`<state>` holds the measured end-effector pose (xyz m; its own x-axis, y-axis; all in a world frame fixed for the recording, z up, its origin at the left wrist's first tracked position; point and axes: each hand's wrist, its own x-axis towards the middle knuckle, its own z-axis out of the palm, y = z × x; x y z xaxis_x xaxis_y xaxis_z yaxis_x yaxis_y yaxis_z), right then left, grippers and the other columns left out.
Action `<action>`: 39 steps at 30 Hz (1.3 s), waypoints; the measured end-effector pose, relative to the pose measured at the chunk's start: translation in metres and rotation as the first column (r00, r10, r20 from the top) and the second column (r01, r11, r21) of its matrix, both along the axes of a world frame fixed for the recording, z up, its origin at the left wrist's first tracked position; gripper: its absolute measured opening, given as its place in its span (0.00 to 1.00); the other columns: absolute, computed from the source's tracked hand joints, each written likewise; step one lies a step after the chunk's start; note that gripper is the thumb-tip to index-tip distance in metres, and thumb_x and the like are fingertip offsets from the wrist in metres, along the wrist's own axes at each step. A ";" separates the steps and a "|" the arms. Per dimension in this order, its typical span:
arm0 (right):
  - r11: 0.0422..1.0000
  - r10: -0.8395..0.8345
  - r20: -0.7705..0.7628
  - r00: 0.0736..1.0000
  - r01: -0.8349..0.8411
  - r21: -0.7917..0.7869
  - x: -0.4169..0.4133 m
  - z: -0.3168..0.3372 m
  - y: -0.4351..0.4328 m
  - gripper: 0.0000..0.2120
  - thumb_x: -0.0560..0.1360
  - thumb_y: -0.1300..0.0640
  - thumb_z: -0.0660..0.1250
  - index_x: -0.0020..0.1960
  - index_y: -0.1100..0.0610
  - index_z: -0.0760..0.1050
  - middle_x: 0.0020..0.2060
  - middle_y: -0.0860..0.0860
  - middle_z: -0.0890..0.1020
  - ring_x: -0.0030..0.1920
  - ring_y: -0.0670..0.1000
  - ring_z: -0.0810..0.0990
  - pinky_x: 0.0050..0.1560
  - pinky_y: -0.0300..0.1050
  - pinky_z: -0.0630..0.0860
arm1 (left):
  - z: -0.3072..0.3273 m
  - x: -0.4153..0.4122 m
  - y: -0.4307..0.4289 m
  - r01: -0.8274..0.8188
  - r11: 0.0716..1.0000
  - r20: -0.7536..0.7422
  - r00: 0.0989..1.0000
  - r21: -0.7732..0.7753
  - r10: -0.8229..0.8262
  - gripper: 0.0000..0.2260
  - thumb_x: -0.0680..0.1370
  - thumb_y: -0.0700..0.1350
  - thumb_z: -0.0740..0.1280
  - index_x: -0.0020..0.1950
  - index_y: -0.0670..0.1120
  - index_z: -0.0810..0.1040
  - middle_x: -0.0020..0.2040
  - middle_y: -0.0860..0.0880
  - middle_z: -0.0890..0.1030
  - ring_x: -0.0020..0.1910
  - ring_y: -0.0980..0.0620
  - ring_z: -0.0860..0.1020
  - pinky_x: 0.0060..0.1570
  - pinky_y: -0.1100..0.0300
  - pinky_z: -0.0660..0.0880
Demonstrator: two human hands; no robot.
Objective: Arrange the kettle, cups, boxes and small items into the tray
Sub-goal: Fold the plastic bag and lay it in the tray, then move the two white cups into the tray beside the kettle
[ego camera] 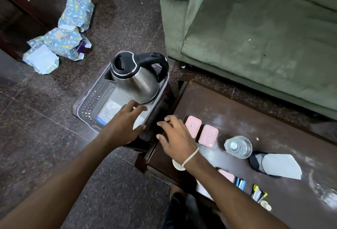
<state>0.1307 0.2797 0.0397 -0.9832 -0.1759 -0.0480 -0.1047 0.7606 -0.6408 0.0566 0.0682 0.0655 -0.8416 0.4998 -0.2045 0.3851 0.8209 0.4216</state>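
A steel kettle point(135, 76) with a black lid and handle stands in the far end of the clear perforated tray point(91, 103), which rests on a dark stool. My left hand point(124, 122) hovers open over the tray's near end, above a pale packet. My right hand point(176, 138) is open over the dark table's left edge, next to two pink boxes point(200, 131). A third pink box point(227, 175) and a white cup point(177, 165) lie partly hidden behind my right wrist. Small sachets point(240, 184) and a second small cup point(265, 205) sit nearer me on the table.
A water bottle point(238, 146) and a slipper point(275, 164) sit on the dusty dark table point(237, 112). A green sofa point(255, 27) fills the far right. Torn patterned packages point(62, 38) lie on the stone floor at the left.
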 end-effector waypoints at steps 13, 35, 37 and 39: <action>0.952 -0.250 0.263 0.932 0.187 0.242 0.134 -0.045 0.103 0.23 0.71 0.49 0.73 0.63 0.55 0.78 0.57 0.56 0.77 0.56 0.60 0.77 0.58 0.54 0.74 | -0.063 0.109 0.115 0.135 0.987 0.272 0.956 -0.084 -0.108 0.33 0.74 0.51 0.77 0.76 0.48 0.68 0.67 0.46 0.70 0.59 0.39 0.80 0.58 0.47 0.79; 0.868 -0.229 0.272 0.935 0.069 0.492 0.179 -0.095 0.089 0.32 0.62 0.51 0.78 0.65 0.51 0.76 0.51 0.54 0.80 0.49 0.58 0.79 0.50 0.56 0.72 | -0.118 0.159 0.135 0.048 0.961 0.233 0.972 -0.273 0.018 0.31 0.78 0.45 0.71 0.79 0.58 0.63 0.64 0.46 0.70 0.60 0.40 0.78 0.51 0.43 0.82; 0.883 -0.230 0.257 0.939 0.090 0.461 0.175 -0.090 0.088 0.31 0.64 0.50 0.77 0.66 0.51 0.76 0.51 0.54 0.80 0.49 0.58 0.80 0.51 0.57 0.72 | -0.109 0.158 0.130 0.018 0.967 0.226 0.973 -0.255 0.041 0.31 0.78 0.45 0.71 0.79 0.58 0.63 0.64 0.47 0.70 0.60 0.40 0.78 0.52 0.44 0.81; 0.893 -0.236 0.230 0.944 0.117 0.434 0.169 -0.082 0.086 0.30 0.67 0.49 0.75 0.68 0.50 0.74 0.53 0.53 0.80 0.51 0.57 0.80 0.54 0.57 0.71 | -0.096 0.155 0.122 -0.013 0.974 0.200 0.978 -0.225 0.060 0.31 0.78 0.46 0.70 0.79 0.58 0.63 0.65 0.47 0.70 0.60 0.41 0.77 0.53 0.44 0.81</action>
<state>0.2992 0.3654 -0.0421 -0.9341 0.0931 -0.3447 0.1878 0.9492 -0.2525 0.2118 0.1907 -0.0300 -0.7873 0.3923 -0.4756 0.2780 0.9145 0.2941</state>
